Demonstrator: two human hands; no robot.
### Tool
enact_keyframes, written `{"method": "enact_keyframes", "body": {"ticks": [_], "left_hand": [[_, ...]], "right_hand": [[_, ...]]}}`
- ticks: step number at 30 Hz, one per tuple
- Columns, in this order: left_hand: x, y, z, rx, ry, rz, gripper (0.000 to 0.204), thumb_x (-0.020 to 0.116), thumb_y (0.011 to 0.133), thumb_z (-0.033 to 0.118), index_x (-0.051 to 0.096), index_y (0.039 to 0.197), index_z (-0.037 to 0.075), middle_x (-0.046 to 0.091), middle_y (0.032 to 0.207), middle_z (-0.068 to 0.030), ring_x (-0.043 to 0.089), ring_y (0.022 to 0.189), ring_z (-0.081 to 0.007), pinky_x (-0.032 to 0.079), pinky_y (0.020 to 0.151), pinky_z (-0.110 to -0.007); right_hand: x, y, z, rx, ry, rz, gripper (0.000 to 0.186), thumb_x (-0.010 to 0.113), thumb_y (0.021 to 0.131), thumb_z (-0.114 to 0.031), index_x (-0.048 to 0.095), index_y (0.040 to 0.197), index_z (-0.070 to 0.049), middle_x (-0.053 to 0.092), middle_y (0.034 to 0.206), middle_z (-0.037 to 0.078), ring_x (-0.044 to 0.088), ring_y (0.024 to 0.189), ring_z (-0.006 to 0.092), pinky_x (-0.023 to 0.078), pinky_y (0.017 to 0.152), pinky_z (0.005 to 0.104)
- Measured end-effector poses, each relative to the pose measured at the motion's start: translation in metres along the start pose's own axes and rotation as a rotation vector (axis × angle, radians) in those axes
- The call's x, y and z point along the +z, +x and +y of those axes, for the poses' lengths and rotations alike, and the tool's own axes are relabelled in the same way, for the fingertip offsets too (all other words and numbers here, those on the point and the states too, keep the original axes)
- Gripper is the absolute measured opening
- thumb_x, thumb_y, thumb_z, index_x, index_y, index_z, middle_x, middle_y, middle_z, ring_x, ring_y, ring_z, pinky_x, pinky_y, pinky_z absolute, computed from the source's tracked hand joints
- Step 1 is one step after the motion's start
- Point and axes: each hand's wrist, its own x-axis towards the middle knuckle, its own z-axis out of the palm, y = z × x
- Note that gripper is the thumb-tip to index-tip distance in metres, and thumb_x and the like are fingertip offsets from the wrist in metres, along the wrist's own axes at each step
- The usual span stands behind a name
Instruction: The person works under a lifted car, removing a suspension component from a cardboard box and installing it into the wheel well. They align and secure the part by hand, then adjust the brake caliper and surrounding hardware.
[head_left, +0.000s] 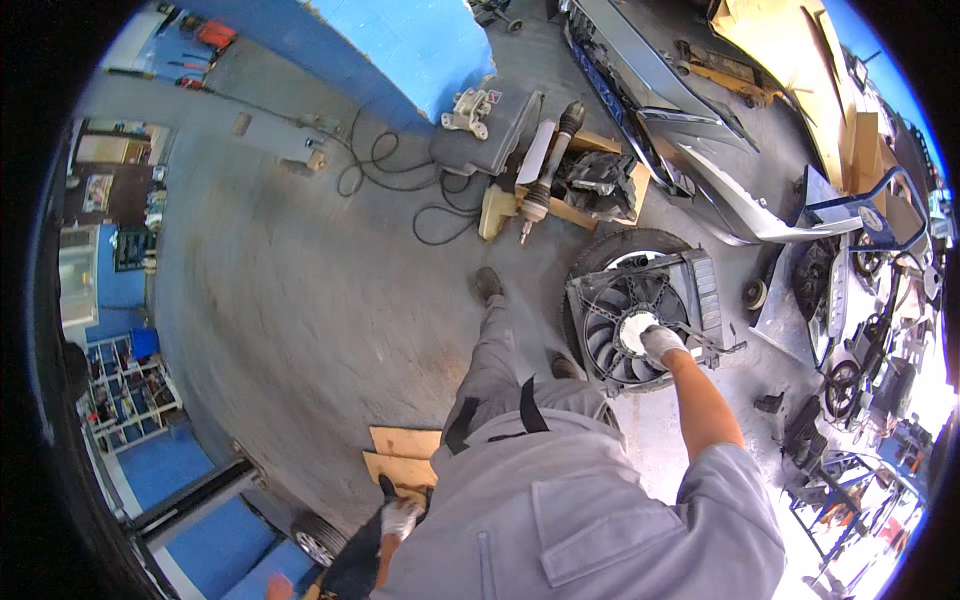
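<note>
1. Fan assembly [603,322]: a black bladed unit in a squarish frame, with a pale round hub [634,334]; it lies on a tyre [612,247] on the floor [300,300], in front of the person and to the right.
2. Right hand [660,343]: pale-gloved, extended to the hub and overlapping its edge — whether the fingers grasp or merely rest cannot be told.
3. Left hand [399,518]: pale-gloved, low beside the body, near 2 tan boards [405,440] and a dark item [362,548]; its grip cannot be made out.
4. Beyond the fan assembly: a shaft [538,196] with dark ribbed sections, lying aslant beside a box of black parts [600,185].
5. Left of the shaft: a dark grey panel [490,135] carrying a metal bracket [467,114] — a looped black cable [378,165] lies nearby.
6. Upper right: silver body panels [735,195].
</note>
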Motion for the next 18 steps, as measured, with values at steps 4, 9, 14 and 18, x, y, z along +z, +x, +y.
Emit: {"method": "enact_keyframes", "body": {"ticks": [4,9,14,18], "left_hand": [[-0.101,0.168,-0.057,-0.541,-0.856,-0.526,0.036,0.051,0.099,0.025,0.066,0.127,0.007,0.07,0.126,-0.0184,0.066,0.115,-0.0358,0.051,0.097,-0.043],[-0.27,0.457,-0.17,-0.395,-0.371,-0.363,0.037,0.057,0.093,0.026,0.071,0.121,0.008,0.069,0.122,-0.026,0.065,0.115,-0.0437,0.052,0.099,-0.051],[-0.417,0.698,-0.17,-0.034,0.07,-0.175,0.032,0.059,0.09,0.029,0.072,0.111,0.008,0.07,0.118,-0.0204,0.066,0.114,-0.0343,0.051,0.099,-0.049],[-0.463,0.837,-0.086,0.285,0.035,-0.034,0.027,0.059,0.088,0.022,0.074,0.104,0.008,0.069,0.12,-0.0161,0.058,0.126,-0.033,0.041,0.112,-0.05]], "right_hand": [[-0.016,0.028,0.032,0.316,0.167,0.015,0.041,0.048,0.098,-0.033,0.071,0.121,-0.008,0.067,0.128,0.025,0.064,0.119,0.0404,0.05,0.101,0.0483],[-0.007,0.072,0.001,0.584,0.479,0.068,0.039,0.047,0.099,-0.034,0.07,0.114,-0.007,0.069,0.121,0.024,0.064,0.116,0.0426,0.05,0.099,0.0491],[-0.011,0.154,-0.091,-0.239,-0.165,0.083,0.034,0.043,0.1,-0.019,0.067,0.121,-0.01,0.073,0.114,0.016,0.066,0.112,0.0321,0.051,0.099,0.0411],[-0.041,0.253,-0.173,0.352,0.639,0.147,0.038,0.05,0.1,-0.035,0.07,0.118,-0.007,0.067,0.122,0.027,0.064,0.116,0.0434,0.05,0.102,0.0477]]}}
